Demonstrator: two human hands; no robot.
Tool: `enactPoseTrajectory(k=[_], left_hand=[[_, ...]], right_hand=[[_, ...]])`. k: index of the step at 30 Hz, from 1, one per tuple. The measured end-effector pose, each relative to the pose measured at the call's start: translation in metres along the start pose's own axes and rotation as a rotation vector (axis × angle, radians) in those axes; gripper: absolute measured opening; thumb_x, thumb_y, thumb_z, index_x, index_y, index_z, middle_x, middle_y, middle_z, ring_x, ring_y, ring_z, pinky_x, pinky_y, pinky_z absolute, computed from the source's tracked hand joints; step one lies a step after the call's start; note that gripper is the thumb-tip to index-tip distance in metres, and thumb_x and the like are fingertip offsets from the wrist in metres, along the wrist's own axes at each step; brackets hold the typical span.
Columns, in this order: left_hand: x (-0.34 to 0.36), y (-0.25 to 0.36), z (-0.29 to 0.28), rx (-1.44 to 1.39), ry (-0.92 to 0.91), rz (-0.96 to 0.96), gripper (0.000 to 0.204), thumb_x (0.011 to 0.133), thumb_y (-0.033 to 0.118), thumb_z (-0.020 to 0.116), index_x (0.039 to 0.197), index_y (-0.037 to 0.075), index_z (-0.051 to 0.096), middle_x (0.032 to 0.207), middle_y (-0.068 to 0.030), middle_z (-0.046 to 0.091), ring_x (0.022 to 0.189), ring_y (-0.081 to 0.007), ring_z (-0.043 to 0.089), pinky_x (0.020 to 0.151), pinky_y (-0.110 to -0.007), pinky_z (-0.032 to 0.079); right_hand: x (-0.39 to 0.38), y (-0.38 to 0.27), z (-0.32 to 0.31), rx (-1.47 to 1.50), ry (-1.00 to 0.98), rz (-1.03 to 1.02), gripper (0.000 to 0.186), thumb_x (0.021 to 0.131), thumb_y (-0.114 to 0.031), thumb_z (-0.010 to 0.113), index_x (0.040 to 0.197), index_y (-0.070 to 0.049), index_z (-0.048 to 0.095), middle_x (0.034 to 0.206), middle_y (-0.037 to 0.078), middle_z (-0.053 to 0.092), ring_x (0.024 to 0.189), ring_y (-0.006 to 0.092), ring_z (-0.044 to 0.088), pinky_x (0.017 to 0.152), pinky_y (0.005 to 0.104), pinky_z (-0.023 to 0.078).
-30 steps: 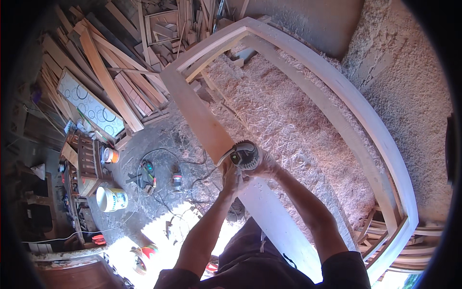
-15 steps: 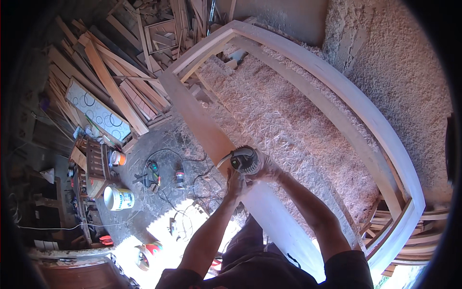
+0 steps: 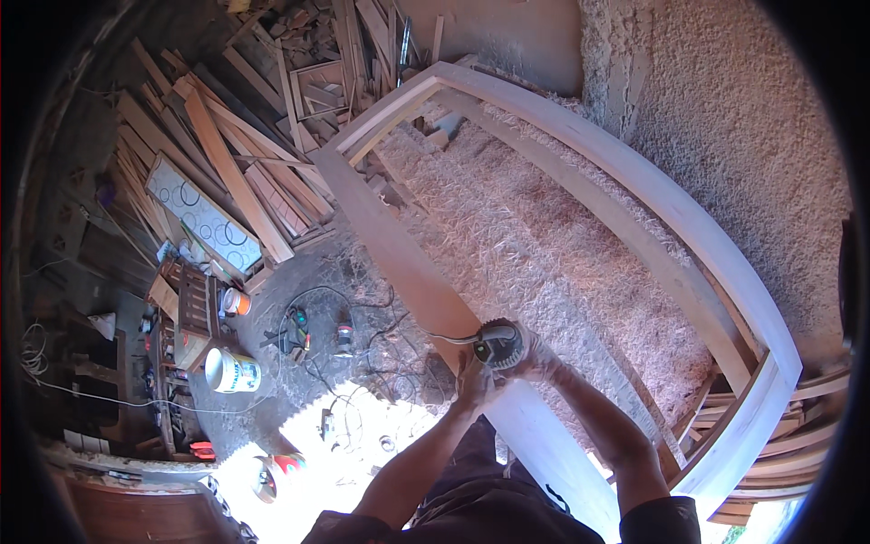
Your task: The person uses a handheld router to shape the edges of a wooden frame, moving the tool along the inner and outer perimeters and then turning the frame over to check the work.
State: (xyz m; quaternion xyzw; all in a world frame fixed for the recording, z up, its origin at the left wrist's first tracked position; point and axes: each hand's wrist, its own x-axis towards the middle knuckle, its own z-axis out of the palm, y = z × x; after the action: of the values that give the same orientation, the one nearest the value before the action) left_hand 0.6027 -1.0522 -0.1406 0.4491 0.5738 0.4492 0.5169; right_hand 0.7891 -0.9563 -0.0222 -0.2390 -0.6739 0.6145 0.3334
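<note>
A corded power tool (image 3: 498, 344) with a rounded black and grey housing sits on the near plank (image 3: 408, 272) of a large wooden frame. It looks like a router, but its underside is hidden. My left hand (image 3: 472, 381) is closed around its left side, partly in shadow. On the other side, my right hand (image 3: 541, 359) wraps the housing with its fingers mostly hidden behind it. The tool's thin cable leaves it toward the left. Beyond the plank, the frame's curved rail (image 3: 625, 154) arcs from the far corner to the right.
Wood shavings (image 3: 535, 208) lie thick inside the frame. Cables, a small power tool (image 3: 297, 317) and a white bucket (image 3: 232, 372) stand on the floor at left. Stacked boards (image 3: 227, 172) lean at the far left; more curved timber (image 3: 788, 444) lies at right.
Both hands and the power tool have slid along the plank, toward me and to the right. The view has shifted slightly. My grip looks the same.
</note>
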Motion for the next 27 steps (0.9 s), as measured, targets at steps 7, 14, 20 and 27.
enactPoseTrajectory(k=[7,14,20,27], left_hand=[[-0.073,0.061,0.065,0.829,0.048,0.325,0.066,0.089,0.041,0.076,0.143,0.013,0.051,0.135,-0.0052,0.062,0.123,-0.0228,0.059,0.104,-0.043,0.048],[-0.117,0.108,0.106,0.686,0.044,0.279,0.084,0.074,0.019,0.085,0.145,0.008,0.042,0.137,-0.0156,0.050,0.131,-0.0368,0.048,0.108,-0.054,0.039],[-0.117,0.083,0.093,0.965,0.030,0.322,0.092,0.079,0.027,0.081,0.154,0.005,0.034,0.154,-0.0229,0.040,0.144,-0.0444,0.037,0.120,-0.061,0.026],[-0.095,0.094,0.070,0.503,0.116,0.255,0.084,0.078,0.026,0.086,0.149,0.007,0.045,0.144,-0.0179,0.054,0.134,-0.0362,0.052,0.117,-0.057,0.036]], right_hand=[[-0.081,-0.026,-0.014,-0.115,0.029,-0.017,0.087,0.055,-0.022,0.101,0.132,-0.008,0.063,0.129,0.008,0.069,0.118,0.0230,0.067,0.106,0.0377,0.050],[-0.145,-0.027,-0.015,-0.241,0.053,-0.004,0.086,0.053,-0.031,0.103,0.127,-0.011,0.063,0.120,0.009,0.066,0.112,0.0290,0.064,0.101,0.0415,0.050],[-0.127,-0.037,-0.010,-0.288,0.043,-0.082,0.084,0.054,-0.028,0.103,0.125,-0.009,0.061,0.118,0.011,0.064,0.111,0.0284,0.064,0.100,0.0411,0.050],[-0.084,-0.041,-0.005,-0.358,0.060,-0.077,0.072,0.058,-0.024,0.099,0.120,-0.009,0.067,0.114,0.011,0.070,0.107,0.0284,0.068,0.096,0.0407,0.053]])
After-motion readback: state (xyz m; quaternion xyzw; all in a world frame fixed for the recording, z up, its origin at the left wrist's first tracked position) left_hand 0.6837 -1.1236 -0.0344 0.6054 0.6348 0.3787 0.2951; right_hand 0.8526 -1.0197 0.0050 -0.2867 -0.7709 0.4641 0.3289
